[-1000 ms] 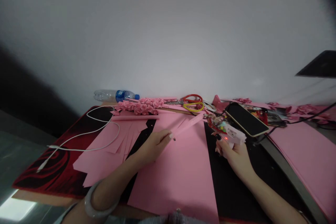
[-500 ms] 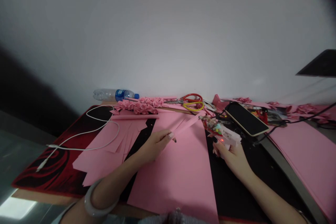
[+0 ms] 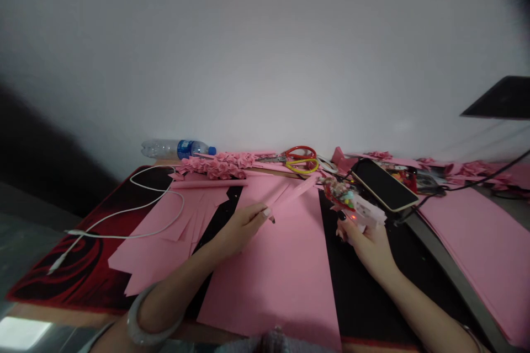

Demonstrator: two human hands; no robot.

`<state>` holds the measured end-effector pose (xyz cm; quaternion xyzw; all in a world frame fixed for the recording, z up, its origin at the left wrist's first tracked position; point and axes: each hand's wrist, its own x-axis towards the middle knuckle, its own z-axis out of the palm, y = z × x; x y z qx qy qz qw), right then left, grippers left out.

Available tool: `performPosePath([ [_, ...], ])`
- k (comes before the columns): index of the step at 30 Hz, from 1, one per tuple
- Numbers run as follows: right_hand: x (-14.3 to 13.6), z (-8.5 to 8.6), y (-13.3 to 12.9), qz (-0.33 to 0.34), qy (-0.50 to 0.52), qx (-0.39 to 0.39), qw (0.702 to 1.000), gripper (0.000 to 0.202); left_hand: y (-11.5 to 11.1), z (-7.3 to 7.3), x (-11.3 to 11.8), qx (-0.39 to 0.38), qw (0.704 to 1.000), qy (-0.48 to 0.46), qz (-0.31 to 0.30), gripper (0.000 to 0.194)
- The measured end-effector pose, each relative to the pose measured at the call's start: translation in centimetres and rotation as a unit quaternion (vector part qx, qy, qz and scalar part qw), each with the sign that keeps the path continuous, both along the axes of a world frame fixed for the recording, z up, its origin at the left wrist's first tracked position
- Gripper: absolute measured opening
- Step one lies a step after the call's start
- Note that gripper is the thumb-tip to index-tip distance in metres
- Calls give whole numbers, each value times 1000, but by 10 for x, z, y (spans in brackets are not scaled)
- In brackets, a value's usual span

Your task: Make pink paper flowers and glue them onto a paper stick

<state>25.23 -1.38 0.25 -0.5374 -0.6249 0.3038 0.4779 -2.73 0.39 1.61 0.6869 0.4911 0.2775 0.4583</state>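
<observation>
My left hand (image 3: 248,224) pinches the near end of a thin pink paper roll (image 3: 296,192), which slants up to the right above a large pink sheet (image 3: 281,270). In my right hand (image 3: 366,240) is a white glue gun (image 3: 368,213) with colourful decorations on its front and a small red light. Its tip is close to the far end of the roll; whether they touch I cannot tell. Cut pink paper pieces (image 3: 165,231) lie left of the sheet.
Behind are pink paper flowers (image 3: 219,165), scissors (image 3: 301,160) with red and yellow handles, and a plastic bottle (image 3: 165,149). A phone (image 3: 385,185) and pink sheets (image 3: 480,248) lie right. A white cable (image 3: 124,236) curls on the left.
The glue gun has moved slightly right relative to the table and tilted a little. My left hand still holds the roll. The whole view has shifted slightly.
</observation>
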Motion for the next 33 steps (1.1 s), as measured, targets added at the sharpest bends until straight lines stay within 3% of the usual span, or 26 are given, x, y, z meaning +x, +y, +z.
performPosePath([
  [9, 1, -3, 0, 1, -9, -14, 1000, 28, -1, 0, 2, -7, 1000, -15, 8, 38],
  [22, -4, 3, -3, 86, -60, -7, 994, 15, 0, 1, 4, 9, 1000, 11, -3, 38],
  [33, 2, -5, -1, -24, -18, 18, 999, 21, 2, -2, 0, 91, 995, 32, -17, 36],
])
